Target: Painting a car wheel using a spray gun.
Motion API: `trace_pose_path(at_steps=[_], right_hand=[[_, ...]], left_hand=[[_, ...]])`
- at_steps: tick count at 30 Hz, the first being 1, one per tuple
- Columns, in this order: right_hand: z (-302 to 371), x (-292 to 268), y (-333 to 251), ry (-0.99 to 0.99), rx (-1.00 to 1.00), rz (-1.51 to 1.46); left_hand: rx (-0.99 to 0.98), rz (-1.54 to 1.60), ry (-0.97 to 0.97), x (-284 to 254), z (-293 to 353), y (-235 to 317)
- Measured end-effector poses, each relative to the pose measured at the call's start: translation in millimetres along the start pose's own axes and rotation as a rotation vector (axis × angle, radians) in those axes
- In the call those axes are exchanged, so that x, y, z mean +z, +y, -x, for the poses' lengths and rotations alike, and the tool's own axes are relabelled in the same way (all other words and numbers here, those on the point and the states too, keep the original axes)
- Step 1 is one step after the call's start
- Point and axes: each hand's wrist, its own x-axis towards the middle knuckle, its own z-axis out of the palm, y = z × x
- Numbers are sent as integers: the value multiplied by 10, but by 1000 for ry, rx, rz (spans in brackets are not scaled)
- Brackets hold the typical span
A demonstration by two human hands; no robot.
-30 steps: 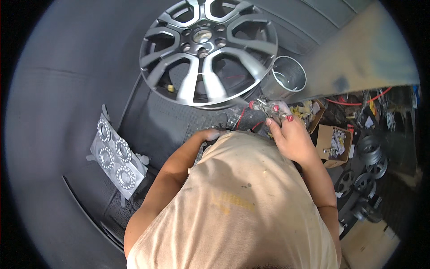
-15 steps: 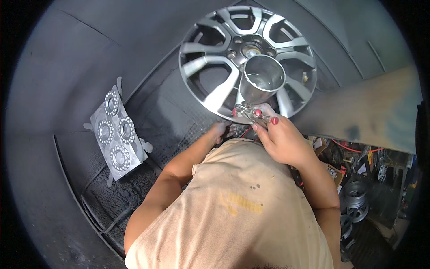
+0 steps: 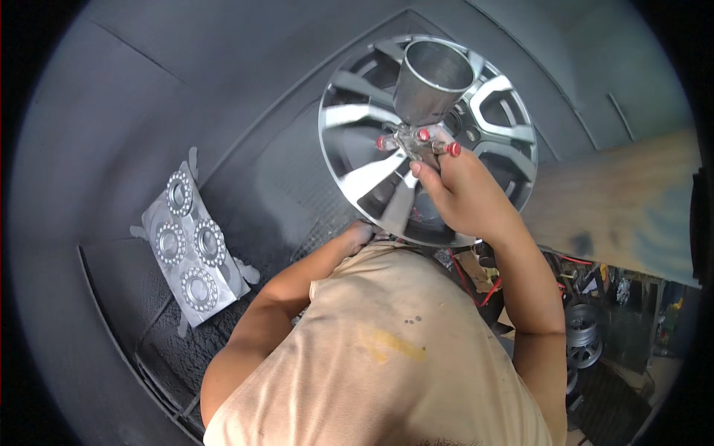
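Note:
My right hand (image 3: 465, 189) grips a metal spray gun (image 3: 420, 145) with red-ended knobs. On top of the gun sits a tall, open silver cup (image 3: 428, 89). Gun and cup are above a large alloy wheel (image 3: 398, 204) with bright silver and dark spokes, some of them blurred, and they cover much of its hub. At the wheel's near left rim is my left hand (image 3: 361, 233). Its fingers are mostly hidden there between the rim and my shirt, so their hold cannot be made out.
A tilted panel (image 3: 223, 279) on the left bears several round silver rings with holes. Dark grey walls (image 3: 178, 67) enclose the far side. A board (image 3: 625, 193) juts in at right. Below it are red hose (image 3: 491, 293), clutter and small wheels (image 3: 585, 338).
My right hand has moved the spray gun away from my body, farther over the wheel. The whole view has shifted slightly. My left hand stays by the rim, its fingers more hidden.

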Motion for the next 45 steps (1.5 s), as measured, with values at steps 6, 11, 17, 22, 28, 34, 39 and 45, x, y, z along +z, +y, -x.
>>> trace_pose_path(at_steps=[6,11,17,22,28,34,39,45], right_hand=[[-230,-157,45,150,153,77],[-252,-503,166,192,272,154],[-69,-859,552,367,231,165],[229,-1195,529,332,402,-62],[157,-1308,805,362,360,-41],[-336,-1189,961,374,357,110],[-753,-1068,766,284,389,183],[-944,-929,956,322,448,331]], left_hand=[[-101,123,-141,-129,-196,-26],[-180,146,-134,11,-264,-69],[-178,120,-87,218,-127,-229],[2,-88,-21,233,5,-386],[48,-190,48,60,65,-336],[-74,-153,130,-480,-100,-132],[25,-141,225,-996,-303,384],[220,-15,317,-841,-301,1163]])
